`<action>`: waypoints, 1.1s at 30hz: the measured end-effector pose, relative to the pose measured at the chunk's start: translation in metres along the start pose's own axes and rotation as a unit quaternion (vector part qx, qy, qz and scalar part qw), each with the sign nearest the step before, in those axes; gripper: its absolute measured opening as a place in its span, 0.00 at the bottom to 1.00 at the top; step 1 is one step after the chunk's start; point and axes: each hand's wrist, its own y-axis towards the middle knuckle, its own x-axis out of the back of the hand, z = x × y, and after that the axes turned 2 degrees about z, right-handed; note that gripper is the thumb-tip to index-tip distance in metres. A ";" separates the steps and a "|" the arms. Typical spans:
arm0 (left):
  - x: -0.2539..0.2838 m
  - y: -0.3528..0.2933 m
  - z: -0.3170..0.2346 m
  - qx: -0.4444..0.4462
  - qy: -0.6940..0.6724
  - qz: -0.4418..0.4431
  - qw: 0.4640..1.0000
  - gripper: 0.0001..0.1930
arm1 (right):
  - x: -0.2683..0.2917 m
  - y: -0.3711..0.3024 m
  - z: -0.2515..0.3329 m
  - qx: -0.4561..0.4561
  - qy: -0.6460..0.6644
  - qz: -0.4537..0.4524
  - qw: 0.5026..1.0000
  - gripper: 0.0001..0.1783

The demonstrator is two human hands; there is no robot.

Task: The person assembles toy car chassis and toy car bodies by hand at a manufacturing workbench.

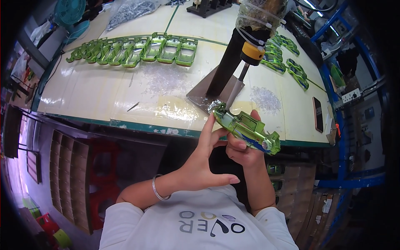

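Note:
A translucent green toy car body [248, 129] with a blue stripe is held tilted in front of me at the table's front edge. My right hand [246, 154] grips it from below, with thumb and fingers closed on its side. My left hand [204, 154] has its fingers stretched out and its thumb spread apart; the fingertips touch the body's left end. That same end meets the tip of a slim grey shaft [234, 95], which comes down from a yellow collar [253, 53]. The exact point of contact is too small to make out.
A dark post [227, 62] on a metal base plate [200, 89] stands behind the car body. Rows of similar green bodies [133, 51] lie at the back left, more [296, 74] at the right. Clear plastic bits [266, 99] and a phone [318, 114] lie on the table [91, 93].

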 end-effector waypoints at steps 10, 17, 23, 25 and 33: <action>-0.003 -0.001 -0.001 -0.004 0.004 0.010 1.000 0.60 | -0.004 -0.003 0.001 -0.010 0.006 -0.011 1.000 0.33; -0.002 -0.003 -0.003 0.003 0.000 0.015 1.000 0.61 | -0.002 -0.004 -0.001 -0.008 -0.006 -0.013 1.000 0.34; 0.001 -0.004 -0.004 0.005 -0.002 0.013 1.000 0.61 | -0.003 -0.001 -0.003 -0.019 -0.006 -0.025 0.999 0.34; 0.000 -0.001 -0.003 0.003 -0.001 0.019 1.000 0.61 | -0.004 0.000 0.000 -0.040 -0.004 -0.019 0.999 0.34; 0.013 -0.004 0.025 0.094 -0.009 -0.050 0.994 0.40 | 0.003 -0.044 0.021 -0.011 -0.030 -0.169 0.985 0.31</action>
